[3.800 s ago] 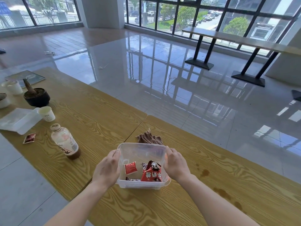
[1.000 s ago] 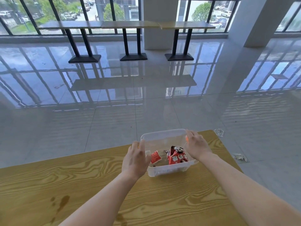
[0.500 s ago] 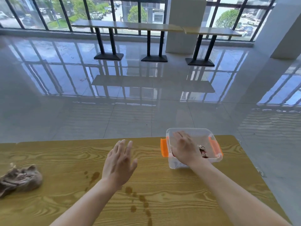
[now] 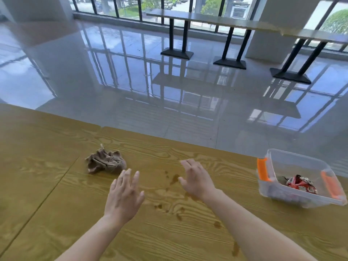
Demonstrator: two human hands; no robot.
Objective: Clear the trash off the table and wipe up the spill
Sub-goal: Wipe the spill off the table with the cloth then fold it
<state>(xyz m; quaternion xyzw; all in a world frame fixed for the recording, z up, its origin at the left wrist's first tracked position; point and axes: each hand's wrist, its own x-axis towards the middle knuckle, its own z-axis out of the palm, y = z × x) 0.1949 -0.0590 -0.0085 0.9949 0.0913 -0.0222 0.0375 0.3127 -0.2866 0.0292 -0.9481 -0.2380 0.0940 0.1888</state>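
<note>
A crumpled brown cloth (image 4: 105, 162) lies on the wooden table (image 4: 47, 185), left of centre. Brown spill drops (image 4: 174, 178) dot the wood between and below my hands, trailing toward the lower right. My left hand (image 4: 124, 194) hovers open just right of and below the cloth, fingers spread. My right hand (image 4: 195, 178) is open over the spill, holding nothing. At the table's right end stands a clear plastic box (image 4: 278, 161) with orange latches, with red snack wrappers (image 4: 301, 183) inside.
The table's far edge runs diagonally, with glossy tiled floor beyond. A seam between two tabletops passes left of the cloth. Long bar tables (image 4: 216, 17) on black legs stand by the windows at the back.
My right hand has let go of the plastic box and come left over the spill. The view has swung left, so the cloth sits nearer the centre and the box at the right.
</note>
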